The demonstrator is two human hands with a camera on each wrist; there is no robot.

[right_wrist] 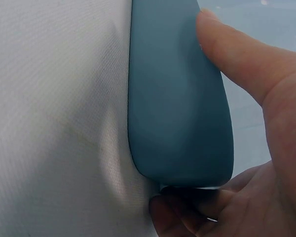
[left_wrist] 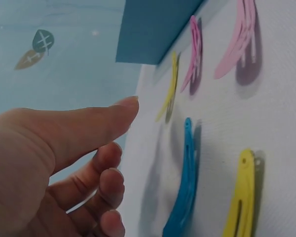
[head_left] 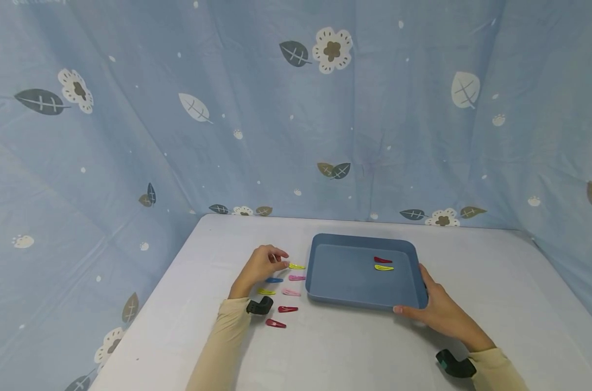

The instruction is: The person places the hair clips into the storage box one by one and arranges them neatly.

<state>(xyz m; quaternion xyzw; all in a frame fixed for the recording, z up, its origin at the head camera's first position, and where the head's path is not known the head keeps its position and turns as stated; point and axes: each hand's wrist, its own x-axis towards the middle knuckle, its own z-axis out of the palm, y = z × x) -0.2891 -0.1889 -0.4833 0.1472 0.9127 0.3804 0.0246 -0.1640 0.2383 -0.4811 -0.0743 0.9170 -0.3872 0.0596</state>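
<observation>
On the left of the white cloth-covered desk [head_left: 354,347], the left hand [head_left: 259,267] hovers with loosely curled fingers and an extended thumb, holding nothing; its fingertips sit just beside the upper yellow metal snap hair clip [head_left: 296,266], the nearest of the loose clips. The left wrist view shows the thumb [left_wrist: 96,123] stretched toward that clip [left_wrist: 170,89] without touching it.

Below and around the hand, more clips lie flat on the desk in two rough columns, which keeps each one separate and easy to pinch: a blue snap hair clip [head_left: 274,280], a second yellow snap clip [head_left: 265,291], a deep pink snap clip [head_left: 296,277], a pale pink snap clip [head_left: 291,292], and two dark red snap clips [head_left: 288,309] [head_left: 275,323] nearest the person.

Just right of the clips sits the shallow blue plastic rectangular tray [head_left: 325,271]. Two clips already lie inside it near the far right corner, a red clip [head_left: 382,260] and a yellow clip [head_left: 383,267], close together.

The right hand [head_left: 435,307] grips the tray's near right corner, thumb over the rim [right_wrist: 180,98] and fingers curled beneath, apparently steadying the tray so it does not slide on the cloth.

A blue floral fabric backdrop [head_left: 296,108] hangs behind and beside the desk.
</observation>
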